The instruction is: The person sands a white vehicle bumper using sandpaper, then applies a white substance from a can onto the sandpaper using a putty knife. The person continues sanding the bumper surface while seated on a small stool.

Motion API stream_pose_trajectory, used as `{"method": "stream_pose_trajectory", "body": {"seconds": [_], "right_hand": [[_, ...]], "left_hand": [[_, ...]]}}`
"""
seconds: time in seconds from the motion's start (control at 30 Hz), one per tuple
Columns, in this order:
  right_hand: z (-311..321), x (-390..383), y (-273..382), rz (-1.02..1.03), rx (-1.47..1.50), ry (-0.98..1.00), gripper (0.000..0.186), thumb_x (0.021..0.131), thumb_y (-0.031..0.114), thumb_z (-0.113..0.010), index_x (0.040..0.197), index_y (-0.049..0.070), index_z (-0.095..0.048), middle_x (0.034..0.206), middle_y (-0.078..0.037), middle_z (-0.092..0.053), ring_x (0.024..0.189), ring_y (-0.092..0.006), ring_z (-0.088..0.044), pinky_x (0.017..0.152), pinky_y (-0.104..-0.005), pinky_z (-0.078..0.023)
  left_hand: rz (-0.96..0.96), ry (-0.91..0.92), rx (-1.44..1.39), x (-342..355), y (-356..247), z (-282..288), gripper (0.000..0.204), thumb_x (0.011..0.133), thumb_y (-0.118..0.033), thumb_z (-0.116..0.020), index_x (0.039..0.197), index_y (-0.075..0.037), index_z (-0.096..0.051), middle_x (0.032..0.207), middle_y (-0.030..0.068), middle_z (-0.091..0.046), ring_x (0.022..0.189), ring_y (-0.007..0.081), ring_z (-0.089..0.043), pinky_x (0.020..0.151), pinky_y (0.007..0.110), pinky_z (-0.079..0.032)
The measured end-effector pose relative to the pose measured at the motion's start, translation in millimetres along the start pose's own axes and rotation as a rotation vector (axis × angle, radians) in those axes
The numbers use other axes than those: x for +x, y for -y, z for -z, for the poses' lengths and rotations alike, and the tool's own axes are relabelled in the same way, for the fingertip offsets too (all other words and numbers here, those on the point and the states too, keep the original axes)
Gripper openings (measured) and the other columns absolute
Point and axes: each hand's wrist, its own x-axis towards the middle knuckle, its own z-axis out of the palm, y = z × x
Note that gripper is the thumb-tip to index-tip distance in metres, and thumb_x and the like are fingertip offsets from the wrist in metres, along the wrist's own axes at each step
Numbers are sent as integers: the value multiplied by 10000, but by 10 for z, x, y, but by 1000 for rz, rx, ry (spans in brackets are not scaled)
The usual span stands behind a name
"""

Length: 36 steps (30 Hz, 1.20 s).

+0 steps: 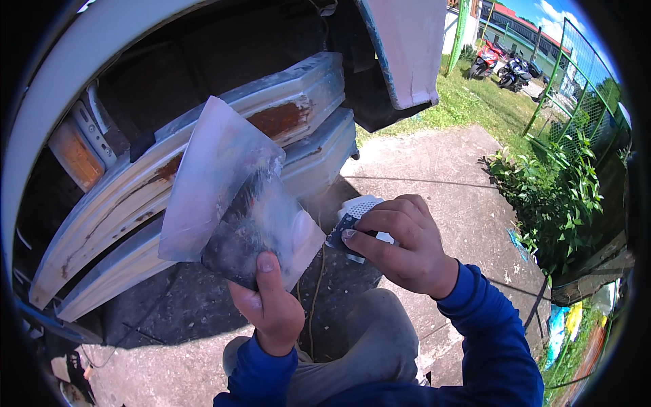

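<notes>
Smeared mixing board, centre near, gripped at its lower edge by left hand, right hand just right, clasping a small blue-and-white pad, rusty white bumper behind, concrete ground, grass far right.

The rusted white bumper and the smeared mixing board wall off the left; open concrete lies right, up to the hedge.
</notes>
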Motion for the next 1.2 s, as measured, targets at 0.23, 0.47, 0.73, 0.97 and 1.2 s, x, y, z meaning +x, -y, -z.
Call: {"method": "stream_pose_trajectory", "body": {"seconds": [0.23, 0.47, 0.73, 0.97, 1.2], "right_hand": [[-67, 83, 32, 54, 28, 11, 339, 720, 159, -684, 1055, 138, -731, 1053, -21, -631, 962, -206, -621, 766, -348, -459], [-10, -113, -129, -30, -5, 184, 291, 777, 129, -676, 1066, 135, -715, 1064, -36, -643, 982, -217, -626, 814, -362, -479], [791, 549, -1706, -202, -316, -180, 199, 892, 73, -676, 1089, 70, -706, 1021, -91, -674, 972, -316, -637, 827, -405, -520], [1039, 965, -2338, -49, -496, -288, 192, 898, 80, -672, 1081, 105, -726, 1017, -77, -685, 971, -300, -638, 842, -406, -523], [747, 638, -2418, -57, -508, -228, 263, 858, 32, -694, 1108, 109, -721, 1092, -53, -677, 1021, -280, -633, 871, -387, -524]], "left_hand": [[-41, 106, 170, -56, 66, -42, 456, 1004, -93, -470, 1415, 92, -404, 1380, 211, -526, 1241, 298, -553, 1067, 413, -432], [-70, -52, 202, -66, 114, 16, 524, 1032, -189, -551, 1450, 75, -377, 1415, 198, -511, 1267, 275, -543, 1060, 394, -452], [-59, -131, 122, -17, 19, 82, 501, 1036, -205, -556, 1439, 54, -411, 1429, 171, -507, 1260, 251, -542, 1073, 394, -440], [-23, -181, 115, -7, 2, 96, 523, 1029, -202, -561, 1452, 61, -400, 1439, 180, -496, 1268, 259, -536, 1077, 400, -434], [-17, -219, 163, 10, 46, 125, 528, 1027, -209, -569, 1445, 69, -406, 1425, 187, -504, 1249, 265, -545, 1063, 399, -441]]}}
